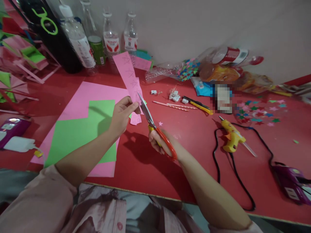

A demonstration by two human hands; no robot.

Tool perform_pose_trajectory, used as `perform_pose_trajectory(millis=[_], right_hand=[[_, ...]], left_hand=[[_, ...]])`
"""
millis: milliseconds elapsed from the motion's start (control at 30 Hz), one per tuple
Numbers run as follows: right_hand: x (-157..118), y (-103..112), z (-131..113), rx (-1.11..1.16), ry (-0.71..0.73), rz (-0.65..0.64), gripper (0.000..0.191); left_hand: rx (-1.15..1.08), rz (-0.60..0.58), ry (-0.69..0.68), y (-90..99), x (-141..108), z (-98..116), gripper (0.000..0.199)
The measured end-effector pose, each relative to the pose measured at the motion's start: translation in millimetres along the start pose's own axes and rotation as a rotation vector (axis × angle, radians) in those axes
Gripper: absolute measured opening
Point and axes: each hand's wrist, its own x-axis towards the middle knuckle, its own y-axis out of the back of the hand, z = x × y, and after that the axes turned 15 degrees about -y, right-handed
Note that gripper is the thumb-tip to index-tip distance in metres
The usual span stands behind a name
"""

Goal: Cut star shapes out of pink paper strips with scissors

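Observation:
My left hand [124, 114] pinches a pink paper strip [126, 68] that bears a row of star outlines drawn in dark lines. In my right hand [159, 140] are scissors [166, 140] with red-orange and yellow handles, their fingers wrapped through the loops. The blades [146, 110] reach up to the strip's lower end beside my left fingertips; whether they touch the paper I cannot tell. Below the strip lie pink paper scraps [136, 119]. A small pink cut star [160, 123] rests on the red table near the blades.
Green [80, 139] and pink sheets [102, 89] lie under my left forearm. A yellow glue gun [230, 136] with a black cord is at right. Scattered paper stars [261, 113], pencils [173, 105] and a cutter [198, 105] lie behind it. Bottles [111, 42] line the wall.

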Motion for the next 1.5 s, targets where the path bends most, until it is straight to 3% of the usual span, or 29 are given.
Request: perform_pose_trajectory(millis=[1267, 1500], right_hand=[[-3.5, 1.5, -6.1, -0.061, -0.058, 0.048, 0.046], [-3.3, 4.5, -7.2, -0.074, -0.012, 0.04, 0.044]], left_hand=[[-0.026, -0.007, -0.007, 0.7, 1.1, -0.9, 0.013], [-0.052, -0.001, 0.004, 0.3, 1.1, 0.5, 0.014]])
